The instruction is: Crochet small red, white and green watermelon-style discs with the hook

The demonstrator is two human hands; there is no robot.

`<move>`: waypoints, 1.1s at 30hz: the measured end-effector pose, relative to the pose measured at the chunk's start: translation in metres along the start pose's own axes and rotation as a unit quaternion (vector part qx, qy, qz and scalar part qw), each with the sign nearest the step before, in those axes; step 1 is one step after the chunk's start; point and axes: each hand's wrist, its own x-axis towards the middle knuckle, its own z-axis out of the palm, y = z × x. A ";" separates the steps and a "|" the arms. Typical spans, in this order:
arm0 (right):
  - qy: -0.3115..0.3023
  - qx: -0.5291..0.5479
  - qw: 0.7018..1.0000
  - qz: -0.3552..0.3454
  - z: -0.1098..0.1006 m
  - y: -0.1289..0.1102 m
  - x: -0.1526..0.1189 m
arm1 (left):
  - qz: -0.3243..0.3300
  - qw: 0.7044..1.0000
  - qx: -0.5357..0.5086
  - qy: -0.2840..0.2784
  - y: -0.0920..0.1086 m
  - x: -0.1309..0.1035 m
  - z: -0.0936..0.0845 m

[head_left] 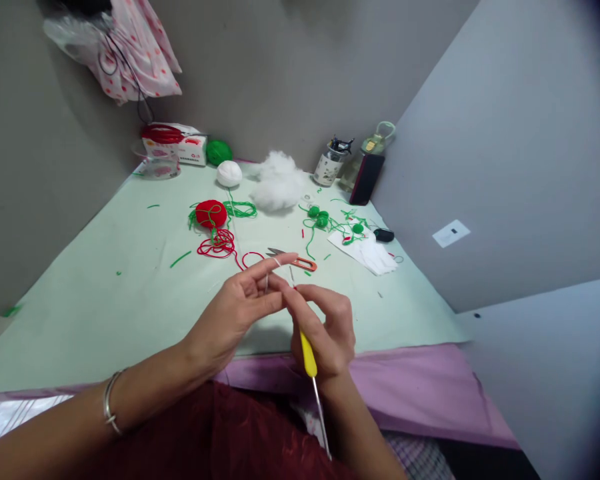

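My right hand is closed around a crochet hook with a yellow grip; its metal shaft slants down toward my lap and its thin tip points up by my left fingertips. White yarn runs over the stretched index finger of my left hand, whose thumb and middle finger pinch close to the hook tip. A tiny bit of red shows at the pinch, mostly hidden by the fingers. Just beyond my fingers lie scissors with orange handles. The white yarn ball sits farther back.
A red yarn ball with loose red and green strands lies left of centre. White stuffing, a green yarn ball, a pen cup, a bottle and a dark phone-like slab stand along the back. Small green pieces and white tissue lie right.
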 end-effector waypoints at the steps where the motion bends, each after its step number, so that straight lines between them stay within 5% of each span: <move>1: 0.006 0.014 1.000 0.019 0.000 0.001 0.000 | -0.039 0.998 -0.046 -0.012 0.001 0.001 0.000; 4: 0.027 0.165 0.974 0.154 -0.002 0.002 0.007 | -0.090 0.989 -0.111 -0.024 0.003 0.004 -0.003; 7: 0.042 0.289 0.925 0.241 -0.004 0.002 0.016 | -0.056 0.995 -0.076 -0.022 0.004 0.004 -0.006; 10: 0.007 0.300 0.926 0.228 -0.002 0.000 0.018 | -0.004 0.999 -0.017 -0.031 -0.001 0.002 -0.006; 13: -0.005 0.216 0.961 0.171 0.001 -0.003 0.014 | 0.028 0.999 -0.009 -0.012 -0.005 0.002 -0.002; 17: 0.003 0.103 0.991 0.084 -0.002 -0.002 0.009 | -0.046 0.995 -0.086 -0.027 -0.003 0.005 0.000; 20: 0.033 0.189 0.963 0.191 -0.005 0.003 0.011 | -0.093 0.986 -0.134 -0.041 0.000 0.008 -0.003; 23: 0.048 0.305 0.906 0.289 -0.005 0.006 0.015 | -0.049 0.994 -0.100 -0.016 0.001 0.008 -0.005; 27: 0.012 0.325 0.903 0.282 -0.003 0.005 0.014 | 0.010 0.999 -0.025 -0.035 -0.003 0.004 -0.002; 33: 0.008 0.350 0.885 0.307 -0.008 0.005 0.013 | -0.002 0.999 -0.034 -0.029 -0.005 0.002 0.001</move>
